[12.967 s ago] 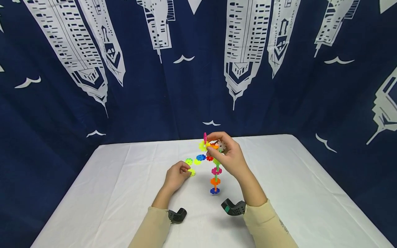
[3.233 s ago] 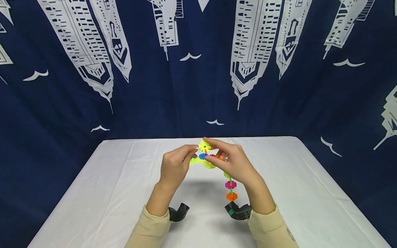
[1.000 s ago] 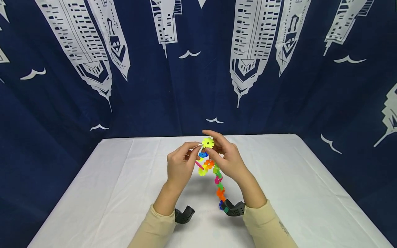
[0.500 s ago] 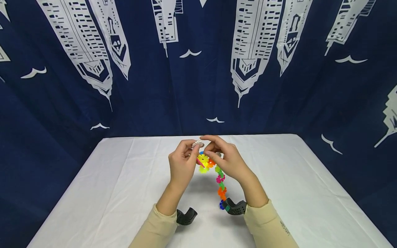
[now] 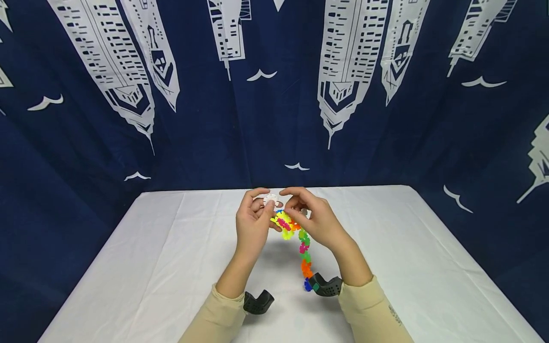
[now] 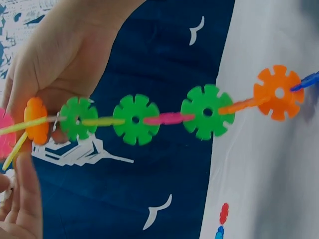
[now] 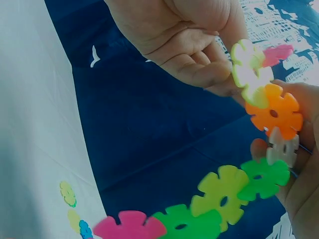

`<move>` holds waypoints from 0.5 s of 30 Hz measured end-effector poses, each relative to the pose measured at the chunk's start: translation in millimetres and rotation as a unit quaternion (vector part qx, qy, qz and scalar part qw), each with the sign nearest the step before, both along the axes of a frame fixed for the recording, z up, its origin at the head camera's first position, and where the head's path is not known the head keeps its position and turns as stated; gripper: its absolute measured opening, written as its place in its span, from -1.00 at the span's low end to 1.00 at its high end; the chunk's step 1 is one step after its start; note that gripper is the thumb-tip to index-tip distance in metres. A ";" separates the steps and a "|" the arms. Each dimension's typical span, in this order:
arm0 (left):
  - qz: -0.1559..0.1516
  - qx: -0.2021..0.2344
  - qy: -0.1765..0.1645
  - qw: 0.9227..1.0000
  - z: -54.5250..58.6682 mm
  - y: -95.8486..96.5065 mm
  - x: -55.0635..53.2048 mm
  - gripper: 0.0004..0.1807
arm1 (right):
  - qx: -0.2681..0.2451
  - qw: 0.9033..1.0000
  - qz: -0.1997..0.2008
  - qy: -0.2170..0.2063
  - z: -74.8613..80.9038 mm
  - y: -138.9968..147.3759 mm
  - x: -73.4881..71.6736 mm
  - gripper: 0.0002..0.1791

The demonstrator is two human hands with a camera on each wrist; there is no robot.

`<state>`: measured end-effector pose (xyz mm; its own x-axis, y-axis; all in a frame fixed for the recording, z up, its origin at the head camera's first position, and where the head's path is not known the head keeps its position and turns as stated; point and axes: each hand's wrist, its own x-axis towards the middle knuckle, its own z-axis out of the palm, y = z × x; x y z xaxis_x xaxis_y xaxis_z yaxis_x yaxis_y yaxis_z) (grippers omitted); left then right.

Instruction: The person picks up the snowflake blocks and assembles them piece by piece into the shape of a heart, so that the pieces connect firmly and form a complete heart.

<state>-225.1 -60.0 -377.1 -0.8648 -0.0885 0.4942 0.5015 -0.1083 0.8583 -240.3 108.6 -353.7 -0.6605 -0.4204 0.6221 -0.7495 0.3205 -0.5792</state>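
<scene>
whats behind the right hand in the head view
White tablecloth shows around the right hand, and a pale disc is partly visible amid its fingers. Whatever the hand itself covers cannot be seen there.

We can pass over the counter [image 5: 107, 257] left of the left hand [image 5: 254, 221] or right of the right hand [image 5: 317, 219]. Between them, the white disc [image 5: 270, 198] and chain [image 5: 304, 247] block us; the chain hangs down near the right camera [image 5: 326, 287]. Beyond, the curtain [image 5: 240, 133] bars our way.
</scene>
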 end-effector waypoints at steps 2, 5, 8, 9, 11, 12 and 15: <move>-0.018 -0.011 -0.027 0.999 0.2 -1.7 -0.7 -0.81 | -0.004 1.000 -0.009 0.005 -0.8 0.1 -0.6 -0.68; -0.050 -0.036 -0.075 0.995 1.3 -3.9 -1.2 -0.80 | -0.010 0.999 -0.028 0.013 -0.7 0.0 -0.7 -0.75; -0.082 -0.056 -0.107 0.989 2.6 -5.9 -0.8 -0.77 | -0.013 0.999 -0.047 0.021 -0.6 0.0 -0.8 -0.80; -0.090 -0.061 -0.113 0.988 3.1 -6.2 -0.6 -0.77 | -0.014 0.998 -0.051 0.023 -0.5 -0.1 -0.7 -0.81; -0.102 -0.066 -0.121 0.985 2.6 -6.4 -1.0 -0.77 | -0.017 0.998 -0.056 0.027 -1.1 -0.3 -1.1 -0.83; -0.105 -0.067 -0.123 0.985 2.1 -6.2 -1.6 -0.77 | -0.018 0.998 -0.057 0.030 -1.0 -0.6 -1.3 -0.83; -0.103 -0.060 -0.127 0.985 0.2 -4.3 -2.5 -0.78 | -0.023 0.998 -0.056 0.035 -2.4 -1.0 -2.4 -0.85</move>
